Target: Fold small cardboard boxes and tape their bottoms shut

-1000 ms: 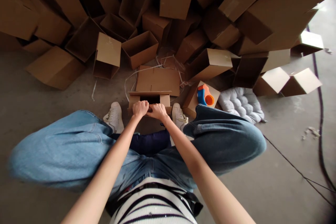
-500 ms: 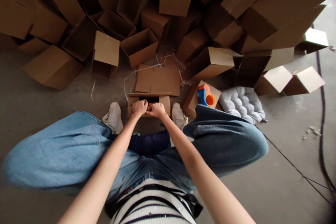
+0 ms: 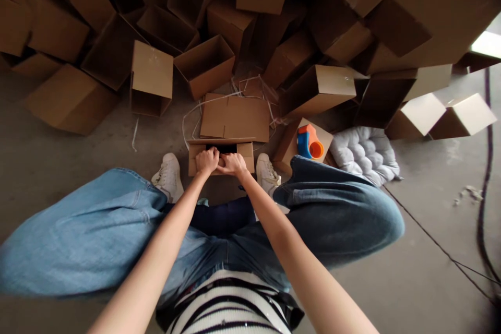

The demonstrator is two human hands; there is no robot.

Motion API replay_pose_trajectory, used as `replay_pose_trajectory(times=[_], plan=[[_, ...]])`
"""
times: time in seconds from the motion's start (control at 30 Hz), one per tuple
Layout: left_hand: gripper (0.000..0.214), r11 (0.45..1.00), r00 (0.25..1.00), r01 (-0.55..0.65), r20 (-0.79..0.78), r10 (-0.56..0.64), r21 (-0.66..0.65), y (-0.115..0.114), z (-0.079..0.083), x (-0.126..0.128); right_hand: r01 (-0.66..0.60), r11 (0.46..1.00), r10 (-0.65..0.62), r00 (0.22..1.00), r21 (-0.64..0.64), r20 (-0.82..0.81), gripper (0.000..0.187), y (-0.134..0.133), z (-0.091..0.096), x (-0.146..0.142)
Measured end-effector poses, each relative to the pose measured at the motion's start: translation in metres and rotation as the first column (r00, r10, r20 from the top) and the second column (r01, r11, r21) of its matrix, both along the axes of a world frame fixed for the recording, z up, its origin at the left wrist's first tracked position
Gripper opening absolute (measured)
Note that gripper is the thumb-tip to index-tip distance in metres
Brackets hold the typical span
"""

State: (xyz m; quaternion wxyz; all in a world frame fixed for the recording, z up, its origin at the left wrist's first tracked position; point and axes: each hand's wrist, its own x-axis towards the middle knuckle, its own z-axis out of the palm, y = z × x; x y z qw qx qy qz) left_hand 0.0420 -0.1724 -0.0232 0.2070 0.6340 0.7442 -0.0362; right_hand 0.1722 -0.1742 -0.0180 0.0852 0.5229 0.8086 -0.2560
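Between my white shoes a small cardboard box (image 3: 246,150) stands on the floor, its top partly open with a dark gap in the middle. My left hand (image 3: 207,160) is closed on the near flap of this box, fingers curled over its edge. Close beside it, my right hand (image 3: 233,163) grips the same flap, with the thumb pointing toward the left hand. The fingertips of both hands are partly hidden. Right behind the box lies a flattened cardboard carton (image 3: 235,117).
A tape dispenser (image 3: 309,142) in orange and blue rests on another carton (image 3: 287,146) at the right. Beyond it lies a grey tufted cushion (image 3: 362,154). Piled cardboard boxes (image 3: 205,65) line the far side. White strapping (image 3: 188,120) loops over the floor, and a dark cable (image 3: 483,193) runs along the right.
The view has shifted slightly, and the surrounding boxes appear a little farther outward. Both hands stay in the same place on the flap.
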Motion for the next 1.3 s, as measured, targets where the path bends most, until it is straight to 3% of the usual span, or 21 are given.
replay_pose_trajectory(times=[0.47,0.63,0.87,1.07,1.13,1.23,1.3], plan=[[0.043,0.999,1.000,-0.029,0.007,0.029,0.023,0.006,-0.005,-0.001,-0.002,1.000,0.002,0.999,0.002,0.033,0.058,0.006,-0.002,-0.004],[0.046,0.999,0.998,-0.032,0.061,0.031,0.013,-0.004,-0.005,-0.004,0.002,1.000,-0.002,0.998,0.001,0.056,0.057,0.002,0.000,-0.005],[0.048,0.954,0.983,0.108,0.112,-0.145,0.280,-0.039,-0.019,-0.015,0.030,0.997,-0.033,0.999,0.065,0.037,0.059,-0.005,-0.002,-0.004],[0.052,0.938,0.979,0.138,0.099,-0.177,0.318,-0.046,-0.022,-0.018,0.021,0.980,-0.006,0.997,0.199,-0.076,0.042,-0.011,-0.006,-0.004],[0.052,0.933,0.974,0.152,0.114,-0.198,0.325,-0.045,-0.022,-0.020,0.090,0.959,-0.065,0.993,0.267,-0.101,0.037,-0.015,-0.009,0.000],[0.052,0.928,0.971,0.139,0.139,-0.197,0.345,-0.045,-0.026,-0.021,0.264,0.908,-0.223,0.962,0.325,-0.158,0.041,-0.024,-0.014,0.013],[0.050,0.930,0.972,0.129,0.144,-0.188,0.344,-0.043,-0.028,-0.020,0.328,0.881,-0.265,0.939,0.341,-0.220,0.045,-0.032,-0.016,0.022]])
